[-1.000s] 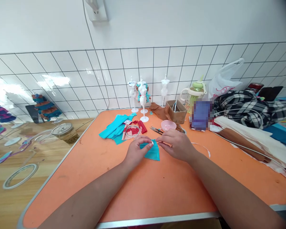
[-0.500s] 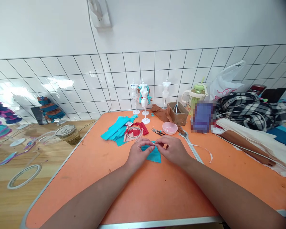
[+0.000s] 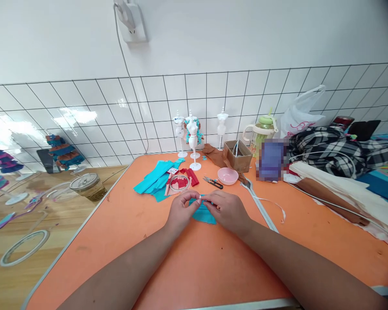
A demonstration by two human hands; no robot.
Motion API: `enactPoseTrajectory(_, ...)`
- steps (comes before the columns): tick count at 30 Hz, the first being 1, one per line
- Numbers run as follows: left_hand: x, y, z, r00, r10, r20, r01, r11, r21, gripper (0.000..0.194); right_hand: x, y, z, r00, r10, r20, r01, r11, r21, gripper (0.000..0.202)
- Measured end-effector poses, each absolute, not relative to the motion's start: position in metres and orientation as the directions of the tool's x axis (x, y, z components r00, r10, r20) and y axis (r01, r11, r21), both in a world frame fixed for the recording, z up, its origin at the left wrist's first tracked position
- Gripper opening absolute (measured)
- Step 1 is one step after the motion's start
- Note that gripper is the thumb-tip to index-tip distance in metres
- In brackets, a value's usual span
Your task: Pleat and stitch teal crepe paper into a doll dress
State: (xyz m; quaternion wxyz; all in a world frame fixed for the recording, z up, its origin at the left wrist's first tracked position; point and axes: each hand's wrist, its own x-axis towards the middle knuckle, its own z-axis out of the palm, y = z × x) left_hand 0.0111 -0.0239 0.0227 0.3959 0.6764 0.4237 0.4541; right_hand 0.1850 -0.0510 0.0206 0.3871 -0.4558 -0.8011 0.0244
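My left hand (image 3: 185, 211) and my right hand (image 3: 226, 210) meet over the orange table, thumbs and forefingers pinched together. A tiny whitish bit shows at the fingertips, too small to name. Directly beneath them is a piece of turquoise cloth (image 3: 204, 216), partly hidden by the fingers; whether they grip its upper edge I cannot tell. Just beyond lie thread snips (image 3: 213, 182) with dark handles, a pink bowl (image 3: 228, 176) and a round hoop (image 3: 179, 183) on red and pink cloth. More turquoise cloth (image 3: 155, 177) is heaped to the left.
Small white dress forms (image 3: 193, 142) stand near the tiled wall, beside brown cloth (image 3: 215, 153) and a cardboard box (image 3: 238, 157). A green-lidded jug (image 3: 263, 129), a plaid garment (image 3: 336, 146) and a white strap (image 3: 261, 206) are on the right. A lidded jar (image 3: 88, 186) stands left.
The view has shifted slightly, so the table items appear a little lower and further left. Both hands stay together over the turquoise cloth; the right fingers now lie flatter across the left fingertips.
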Motion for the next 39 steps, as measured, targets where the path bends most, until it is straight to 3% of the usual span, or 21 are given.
enactPoseTrajectory(4, 0.013, -0.025, 0.023, 0.259, 0.933, 0.249, 0.176, -0.299, 0.938, 0.016, 0.190, -0.048, 0.022, -0.291, 0.705, 0.647, 0.710, 0.612, -0.347, 0.019)
enactPoseTrajectory(15, 0.016, -0.029, 0.025, 0.269, 0.924, 0.274, 0.243, -0.340, 0.908, 0.016, 0.190, -0.047, 0.030, -0.210, 0.833, 0.511, 0.701, 0.493, -0.515, 0.008)
enactPoseTrajectory(22, 0.016, -0.028, 0.022, 0.271, 0.925, 0.267, 0.303, -0.346, 0.888, 0.017, 0.191, -0.048, 0.035, -0.205, 0.852, 0.483, 0.711, 0.468, -0.524, 0.007)
enactPoseTrajectory(33, 0.014, -0.023, 0.020, 0.277, 0.927, 0.251, 0.231, -0.318, 0.920, 0.020, 0.194, -0.047, 0.028, -0.305, 0.755, 0.581, 0.648, 0.611, -0.454, 0.028)
enactPoseTrajectory(39, 0.017, -0.023, 0.017, 0.240, 0.945, 0.224, 0.206, -0.275, 0.939, 0.020, 0.195, -0.045, 0.025, -0.287, 0.767, 0.574, 0.675, 0.587, -0.447, 0.025)
